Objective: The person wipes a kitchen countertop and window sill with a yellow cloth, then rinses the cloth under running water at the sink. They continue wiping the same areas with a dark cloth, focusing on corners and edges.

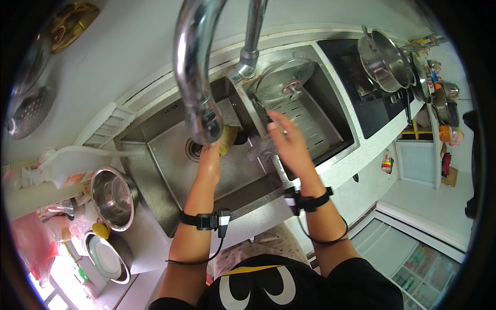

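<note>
In the left basin of a stainless steel sink [232, 190], my left hand [210, 155] reaches under the chrome faucet [193, 77], which hides its fingers. A yellow-green object [228, 140] with a dark part beside it touches or lies just next to that hand; its kind is unclear. My right hand [292, 145], slightly blurred, is over the divider and the right basin. A thin metal utensil [283, 130] shows between its thumb and fingers. Below those fingers, a grey scouring pad [261, 149] rests on the divider. A glass pot lid [285, 79] leans in the right basin.
To the right is a black cooktop [348, 77] bearing a steel pot [383, 62]. Steel bowls [113, 198] and a yellow fruit [100, 230] sit left of the sink. A white rack [108, 124] stands behind the left basin. A perforated skimmer [33, 112] hangs on the wall.
</note>
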The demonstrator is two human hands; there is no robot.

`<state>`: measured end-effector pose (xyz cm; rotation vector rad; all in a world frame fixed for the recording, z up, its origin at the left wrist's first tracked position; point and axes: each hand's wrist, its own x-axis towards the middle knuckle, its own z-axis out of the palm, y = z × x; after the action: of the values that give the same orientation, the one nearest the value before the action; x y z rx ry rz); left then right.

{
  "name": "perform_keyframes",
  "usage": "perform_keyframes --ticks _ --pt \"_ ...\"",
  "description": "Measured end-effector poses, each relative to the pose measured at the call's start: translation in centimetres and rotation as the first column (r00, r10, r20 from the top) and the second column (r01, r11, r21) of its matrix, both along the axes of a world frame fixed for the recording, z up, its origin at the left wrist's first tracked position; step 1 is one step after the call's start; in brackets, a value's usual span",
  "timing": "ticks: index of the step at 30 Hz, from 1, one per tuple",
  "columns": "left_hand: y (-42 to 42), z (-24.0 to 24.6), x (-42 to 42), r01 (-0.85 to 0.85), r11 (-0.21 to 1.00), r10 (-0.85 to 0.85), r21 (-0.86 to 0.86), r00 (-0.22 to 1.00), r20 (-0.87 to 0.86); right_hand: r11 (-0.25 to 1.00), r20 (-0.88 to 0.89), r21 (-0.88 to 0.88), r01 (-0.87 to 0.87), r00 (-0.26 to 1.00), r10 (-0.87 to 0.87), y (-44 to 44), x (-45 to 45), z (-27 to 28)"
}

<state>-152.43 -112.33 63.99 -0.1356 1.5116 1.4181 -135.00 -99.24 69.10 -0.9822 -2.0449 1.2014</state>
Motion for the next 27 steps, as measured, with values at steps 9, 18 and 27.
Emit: perform_keyframes --ticks 9,18,27 --pt "-0.1 1.0 0.1 0.216 0.976 -0.211 0.000 0.952 -0.221 0.826 0.256 -0.377 0.418 0.905 -0.341 15.7 2.5 -7.7" --pt "0.3 -0.1 -0.9 -0.063 0.969 0.033 0.238 0.992 0.125 0.777 0.043 -0.537 0.329 0.930 -0.364 15.8 1.9 -6.0" --pt "0.9 -0.7 -1.2 -0.189 0.918 0.065 0.348 0.939 0.338 0.886 -0.258 -0.292 0.359 0.863 -0.434 19.7 -3.2 5.8"
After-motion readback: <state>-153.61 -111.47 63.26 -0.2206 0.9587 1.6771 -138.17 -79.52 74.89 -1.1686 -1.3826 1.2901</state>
